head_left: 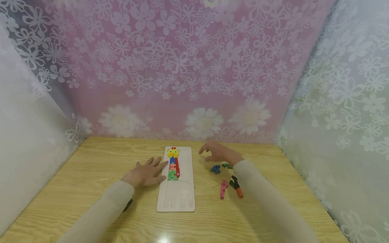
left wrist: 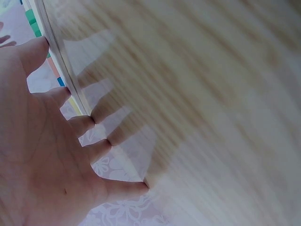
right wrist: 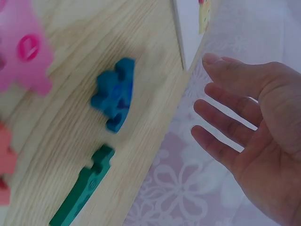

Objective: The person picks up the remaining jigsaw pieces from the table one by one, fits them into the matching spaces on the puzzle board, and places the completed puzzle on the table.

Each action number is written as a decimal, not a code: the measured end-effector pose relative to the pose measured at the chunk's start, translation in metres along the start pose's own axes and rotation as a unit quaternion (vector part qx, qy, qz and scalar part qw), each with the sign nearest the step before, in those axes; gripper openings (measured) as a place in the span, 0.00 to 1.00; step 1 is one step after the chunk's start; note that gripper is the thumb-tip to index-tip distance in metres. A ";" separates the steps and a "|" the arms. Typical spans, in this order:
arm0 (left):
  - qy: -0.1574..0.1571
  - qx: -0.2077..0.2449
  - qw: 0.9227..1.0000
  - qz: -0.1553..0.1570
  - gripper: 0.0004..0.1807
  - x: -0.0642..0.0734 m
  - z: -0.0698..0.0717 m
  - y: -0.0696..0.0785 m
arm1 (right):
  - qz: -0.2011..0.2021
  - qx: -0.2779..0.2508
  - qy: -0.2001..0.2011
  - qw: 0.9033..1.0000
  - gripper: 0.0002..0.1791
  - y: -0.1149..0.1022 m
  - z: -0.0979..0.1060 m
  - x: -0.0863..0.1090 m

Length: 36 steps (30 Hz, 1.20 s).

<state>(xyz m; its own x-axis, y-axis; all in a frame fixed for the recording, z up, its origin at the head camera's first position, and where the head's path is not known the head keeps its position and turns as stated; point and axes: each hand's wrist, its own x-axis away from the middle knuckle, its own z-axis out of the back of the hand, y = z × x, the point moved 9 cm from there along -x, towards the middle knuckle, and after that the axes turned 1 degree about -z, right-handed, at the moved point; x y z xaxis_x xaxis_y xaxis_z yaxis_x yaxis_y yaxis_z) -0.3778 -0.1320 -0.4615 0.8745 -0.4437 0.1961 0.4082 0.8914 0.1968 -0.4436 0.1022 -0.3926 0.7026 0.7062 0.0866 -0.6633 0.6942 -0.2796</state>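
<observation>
A pale puzzle board (head_left: 177, 194) lies on the table, with a yellow giraffe head (head_left: 173, 153) and blue, pink, red and green puzzle pieces set in its upper part. My left hand (head_left: 145, 173) has its fingers spread, and the fingertips touch the board's left side. To the right of the board, my right hand (head_left: 219, 153) hovers above the table, fingers loosely bent, holding nothing. Nearest to it are a loose blue puzzle piece (right wrist: 113, 96) and a green puzzle piece (right wrist: 83, 188). Closer to me lie a pink puzzle piece (head_left: 223, 190) and an orange puzzle piece (head_left: 239, 192).
The wooden table (head_left: 91, 162) meets a pink flowered curtain (head_left: 182, 84) at the back. Another flowered curtain (head_left: 349, 135) hangs along the right side. My right forearm passes over the table beside the loose pieces and partly covers that area.
</observation>
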 end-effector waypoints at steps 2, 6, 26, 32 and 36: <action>0.002 0.002 1.000 -0.001 0.41 0.000 0.000 0.000 | 0.004 0.000 0.000 1.000 0.19 0.002 0.000 0.005; 0.002 0.004 1.000 0.001 0.40 0.001 0.001 0.000 | -0.003 -0.008 -0.009 1.000 0.19 0.007 -0.002 0.015; 0.002 -0.001 1.000 0.002 0.41 -0.001 -0.001 -0.002 | -0.006 0.009 0.000 1.000 0.18 0.043 -0.008 0.056; 0.002 0.000 1.000 0.003 0.41 -0.002 -0.002 -0.002 | -0.023 0.006 0.011 1.000 0.17 0.061 -0.004 0.072; 0.004 0.002 1.000 0.002 0.41 -0.002 -0.003 -0.002 | -0.045 -0.003 0.030 0.999 0.16 0.081 -0.003 0.083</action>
<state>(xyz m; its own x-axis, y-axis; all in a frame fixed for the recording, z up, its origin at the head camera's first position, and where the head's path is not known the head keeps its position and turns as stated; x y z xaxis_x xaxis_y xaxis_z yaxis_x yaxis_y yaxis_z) -0.3800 -0.1325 -0.4653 0.8783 -0.4387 0.1899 0.4030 0.8932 0.1996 -0.4378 0.2166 -0.4107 0.7739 0.6310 0.0540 -0.5951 0.7538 -0.2786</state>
